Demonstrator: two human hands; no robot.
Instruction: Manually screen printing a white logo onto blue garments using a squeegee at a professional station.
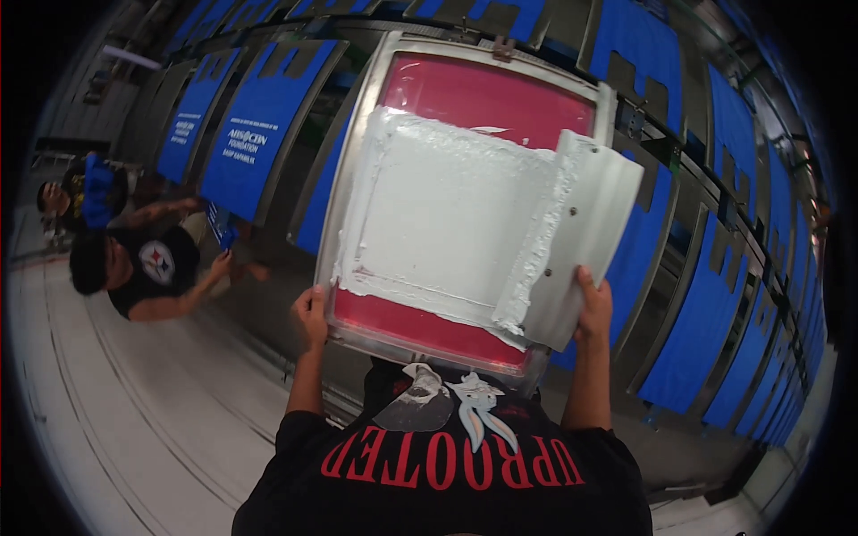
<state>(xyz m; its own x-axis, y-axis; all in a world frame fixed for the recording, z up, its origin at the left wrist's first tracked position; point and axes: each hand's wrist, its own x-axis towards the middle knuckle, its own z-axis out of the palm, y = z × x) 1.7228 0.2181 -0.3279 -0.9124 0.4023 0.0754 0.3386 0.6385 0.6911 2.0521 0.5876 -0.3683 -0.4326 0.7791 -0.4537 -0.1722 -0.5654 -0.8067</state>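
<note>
A metal-framed screen (420,82) with red mesh lies before me, a large white ink area (429,214) covering its middle. My left hand (310,313) is closed on the frame's lower left side. My right hand (593,304) grips a wide grey metal squeegee (590,214), which lies along the screen's right side with thick white ink along its inner edge.
Rows of boards holding blue fabric pieces (268,116) run behind and right of the screen (688,322). At left, two people (143,277) (85,196) stand beside the rows, the nearer one holding a blue item (221,230). Pale floor (134,393) shows at lower left.
</note>
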